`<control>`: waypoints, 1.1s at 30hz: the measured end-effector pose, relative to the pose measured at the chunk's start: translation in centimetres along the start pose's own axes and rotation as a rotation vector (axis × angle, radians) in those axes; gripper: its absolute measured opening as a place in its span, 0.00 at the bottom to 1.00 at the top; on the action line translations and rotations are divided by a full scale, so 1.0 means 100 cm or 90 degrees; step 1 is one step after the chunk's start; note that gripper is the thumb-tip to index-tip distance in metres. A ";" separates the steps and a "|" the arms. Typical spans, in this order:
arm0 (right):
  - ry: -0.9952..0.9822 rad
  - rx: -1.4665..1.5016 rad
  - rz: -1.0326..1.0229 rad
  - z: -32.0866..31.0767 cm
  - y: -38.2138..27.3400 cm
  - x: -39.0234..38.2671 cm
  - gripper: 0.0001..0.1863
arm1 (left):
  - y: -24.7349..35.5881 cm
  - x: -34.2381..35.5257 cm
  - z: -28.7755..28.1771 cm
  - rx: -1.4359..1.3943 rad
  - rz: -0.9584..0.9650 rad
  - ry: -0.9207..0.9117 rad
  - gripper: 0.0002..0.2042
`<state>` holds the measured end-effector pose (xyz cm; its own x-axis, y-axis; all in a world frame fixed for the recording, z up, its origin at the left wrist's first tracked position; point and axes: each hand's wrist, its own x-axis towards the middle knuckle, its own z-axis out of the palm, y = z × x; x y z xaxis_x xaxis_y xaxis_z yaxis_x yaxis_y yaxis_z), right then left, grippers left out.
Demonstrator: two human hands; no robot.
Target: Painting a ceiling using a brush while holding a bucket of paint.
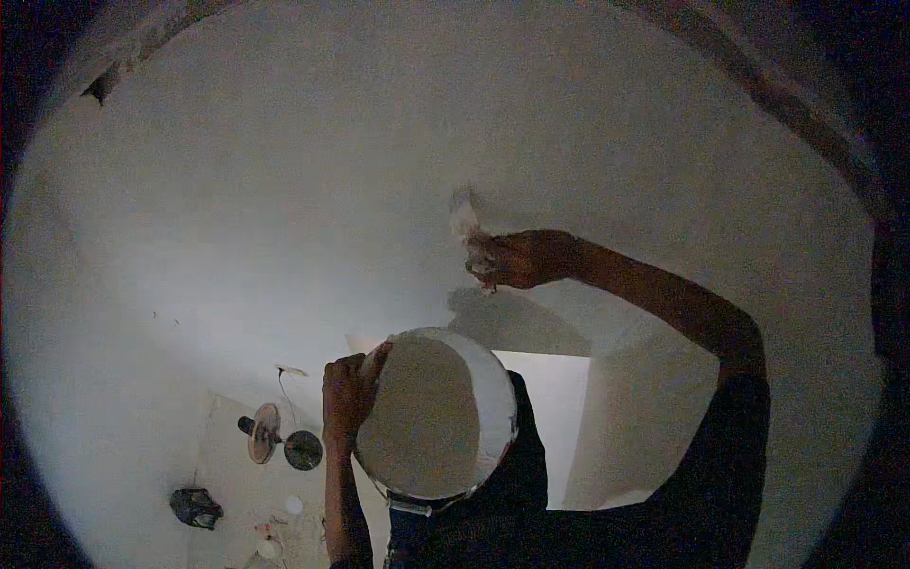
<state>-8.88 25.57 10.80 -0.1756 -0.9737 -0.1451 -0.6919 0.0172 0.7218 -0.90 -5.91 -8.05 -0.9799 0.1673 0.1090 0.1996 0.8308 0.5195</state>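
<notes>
At the lower left, a dark, crumpled bundle (pixel 197 507) is showing against the pale background, its kind too dim to tell. Right of it, a round, fan-like thing (pixel 264 433) is standing out just beside a dark disc (pixel 303 450).

Further right, the left hand (pixel 349 394) is coming up from the lower edge and gripping a bucket (pixel 497 403) at the left side of its rim. Its fingers are clamping on that rim, the thumb side lying along the upper left edge; the other fingertips are hiding from view, so how they are bending cannot be told.

The bucket is sitting at the lower middle, in front of the person's dark clothing (pixel 645 531), its round mouth facing the camera. A dull grey-brown area is filling most of the opening, while a whitish crescent of inner wall is showing along the right. A thin handle (pixel 409 509) is hanging by the lower rim.

Above the bucket, the right hand (pixel 536 258) is reaching leftward on a bent arm, its fingers closing together around a brush (pixel 463 216). The brush is pointing upward, pale and whitish, its blurred tip lying over the broad, plain pale wall (pixel 313 142); whether it is touching cannot be told. Beneath that hand, a soft shadow (pixel 512 321) is falling.
</notes>
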 end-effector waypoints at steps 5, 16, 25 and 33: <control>0.297 0.194 0.333 -0.026 0.047 -0.005 0.23 | -0.013 -0.006 0.009 0.193 0.198 0.136 0.28; 0.078 0.244 0.117 0.016 -0.040 -0.035 0.15 | 0.030 -0.004 -0.013 0.052 0.250 0.154 0.24; 0.726 0.498 0.908 -0.021 -0.152 0.002 0.13 | -0.006 -0.006 0.001 0.144 0.230 0.182 0.24; 0.611 0.862 1.148 -0.007 -0.260 0.042 0.13 | -0.002 -0.001 0.010 0.211 0.255 0.186 0.24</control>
<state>8.82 20.91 -8.10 -0.8785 0.3455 0.3298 -0.2432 0.2706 -0.9315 -0.87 -5.61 -9.00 -0.7774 0.3882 0.4949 0.4959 0.8623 0.1026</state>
